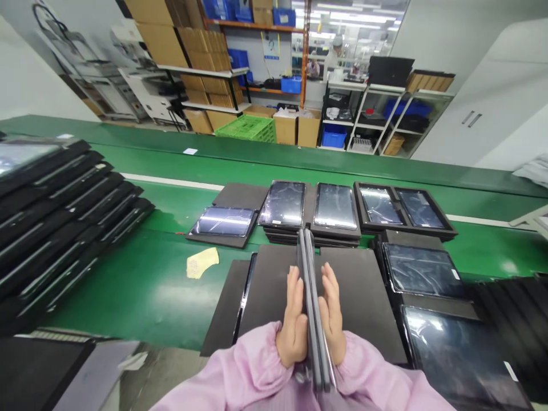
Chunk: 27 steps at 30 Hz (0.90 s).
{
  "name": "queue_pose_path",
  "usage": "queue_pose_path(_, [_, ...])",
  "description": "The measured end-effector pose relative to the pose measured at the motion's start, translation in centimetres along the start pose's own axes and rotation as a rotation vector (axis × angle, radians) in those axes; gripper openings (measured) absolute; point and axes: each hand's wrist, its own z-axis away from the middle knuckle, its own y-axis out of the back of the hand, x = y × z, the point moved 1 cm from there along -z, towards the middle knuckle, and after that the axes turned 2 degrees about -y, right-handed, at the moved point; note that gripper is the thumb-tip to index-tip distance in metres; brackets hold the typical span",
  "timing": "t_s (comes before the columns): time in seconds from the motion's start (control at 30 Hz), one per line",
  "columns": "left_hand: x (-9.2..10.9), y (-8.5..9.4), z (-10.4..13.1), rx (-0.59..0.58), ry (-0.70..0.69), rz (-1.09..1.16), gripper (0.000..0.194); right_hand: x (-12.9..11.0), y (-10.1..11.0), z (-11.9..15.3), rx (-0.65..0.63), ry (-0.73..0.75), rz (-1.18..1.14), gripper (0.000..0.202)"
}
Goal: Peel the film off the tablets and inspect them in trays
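Between my two palms a few thin tablets stand on edge, pressed together as an upright bundle. My left hand lies flat against the bundle's left face, fingers pointing forward. On the opposite face my right hand presses in the same way, its fingers stretched out. Beneath them is a dark foam tray with a flat, bare top. To its left, another foam sheet shows the edge of a screen beside it. How many tablets are in the bundle is hard to make out.
Tall stacked trays lean at the left. Tablets on foam line the back, with framed screens further right. More tablets lie at the right. A yellow paper piece rests on the green bench.
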Motion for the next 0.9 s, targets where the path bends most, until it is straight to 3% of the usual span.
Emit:
queue_pose_path(0.1, [3.2,0.0,-4.1,0.028,-0.07,-0.001,0.046,-3.1,-0.4,-3.0,0.045,-0.041,-0.14,0.041])
queue_pose_path(0.17, [5.0,0.1,-6.6,0.025,0.028,0.048,0.044,-5.1,-0.7,-5.1,0.035,-0.163,-0.253,0.038])
queue_pose_path(0.23, [6.0,0.1,-8.4,0.038,0.221,0.08,0.048,-6.2,-1.0,-6.7,0.025,-0.29,-0.339,0.038])
queue_pose_path(0.3, [6.2,0.1,-9.4,0.069,0.366,0.083,0.062,-6.4,-1.3,-7.8,0.022,-0.361,-0.403,0.038])
queue_pose_path(0.4, [5.9,0.1,-10.2,0.095,0.432,0.062,0.076,-5.7,-1.6,-8.7,0.014,-0.395,-0.451,0.04])
queue_pose_path(0.7, [5.4,-0.5,-12.5,0.195,0.55,0.25,0.048,-5.5,-1.8,-10.9,0.024,-0.486,-0.436,0.04])
queue_pose_path(0.9, [4.7,-0.7,-13.4,0.24,0.621,0.307,0.041,-4.8,-2.0,-11.7,0.027,-0.497,-0.413,0.042])
